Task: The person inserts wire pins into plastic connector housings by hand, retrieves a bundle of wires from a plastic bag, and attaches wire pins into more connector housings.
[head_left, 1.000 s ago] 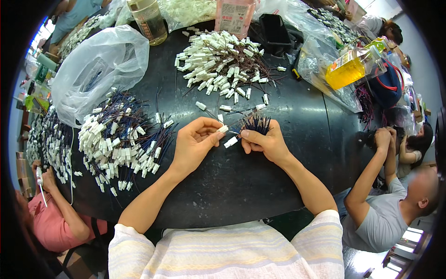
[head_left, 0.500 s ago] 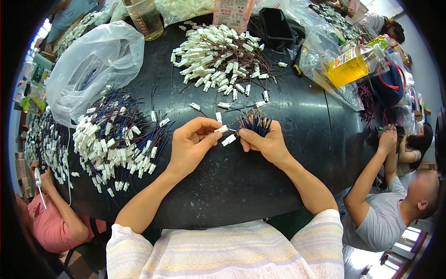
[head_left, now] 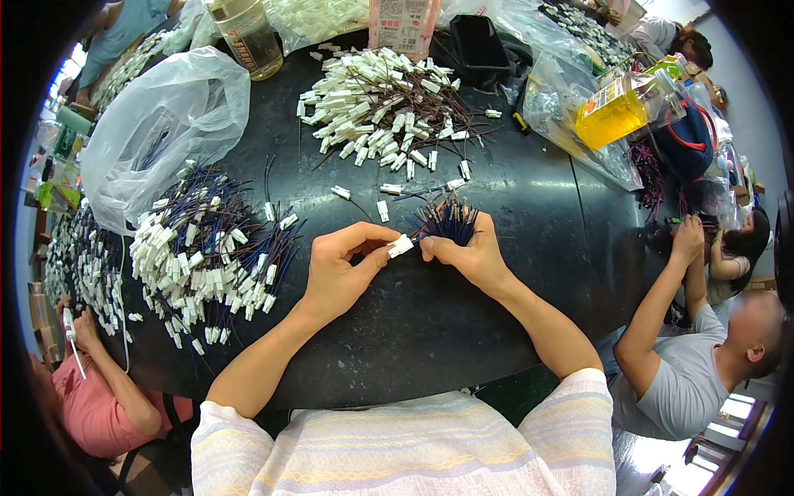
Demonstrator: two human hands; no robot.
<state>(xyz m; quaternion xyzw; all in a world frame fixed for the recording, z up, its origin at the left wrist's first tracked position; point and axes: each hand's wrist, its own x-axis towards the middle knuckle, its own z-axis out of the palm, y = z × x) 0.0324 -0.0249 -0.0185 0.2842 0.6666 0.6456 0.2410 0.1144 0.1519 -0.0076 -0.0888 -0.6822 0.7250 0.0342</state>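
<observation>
Between thumb and forefinger, my left hand pinches a white plastic connector at the middle of the dark table. My right hand is closed round a bundle of dark blue wires whose tips fan out upward. Its thumb lies across the bundle, close to the connector. Just beyond my hands lie a loose white connector and another with a brown wire. To the left is a heap of white connectors with blue wires; farther off is a heap with brown wires.
A clear plastic bag stands at the far left beside a drink bottle. A black phone and a bottle of yellow liquid lie at the far right. Co-workers sit at both sides, one in a grey shirt.
Two white connectors showed at my left fingertips before; now they appear together as one piece, tilted up. The view has shifted slightly. My right hand still grips the wires.
</observation>
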